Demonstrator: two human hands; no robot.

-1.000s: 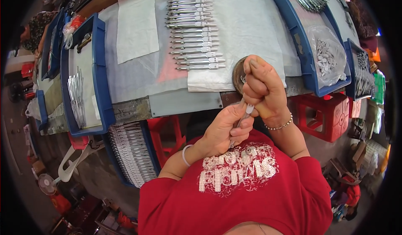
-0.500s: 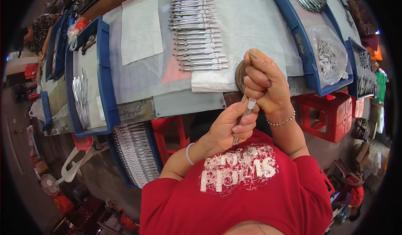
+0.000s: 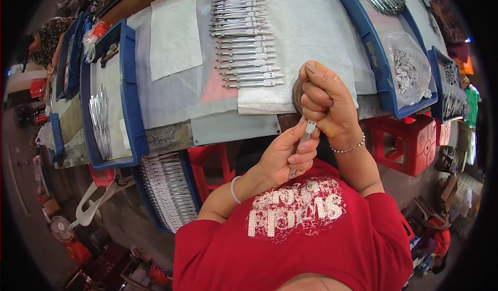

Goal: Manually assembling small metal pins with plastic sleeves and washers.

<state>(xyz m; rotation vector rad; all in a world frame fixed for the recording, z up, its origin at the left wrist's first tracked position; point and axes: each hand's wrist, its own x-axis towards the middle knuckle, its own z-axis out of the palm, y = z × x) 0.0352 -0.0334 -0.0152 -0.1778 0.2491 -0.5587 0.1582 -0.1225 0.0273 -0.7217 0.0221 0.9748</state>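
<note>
Fingers (image 3: 303,153) of the left hand (image 3: 285,153) pinched a slim metal tool (image 3: 302,144) just below the desk (image 3: 228,127) edge. Right hand (image 3: 327,104) was clenched around the tool's upper end, touching the left hand. A row of finished metal tools (image 3: 244,36) lay on the desk above both hands.

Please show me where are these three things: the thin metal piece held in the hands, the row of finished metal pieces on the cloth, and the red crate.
thin metal piece (image 3: 300,148), head view, on its shaft between both hands.
row of metal pieces (image 3: 244,36), head view, middle of the row.
red crate (image 3: 410,145), head view, on its front wall.
</note>
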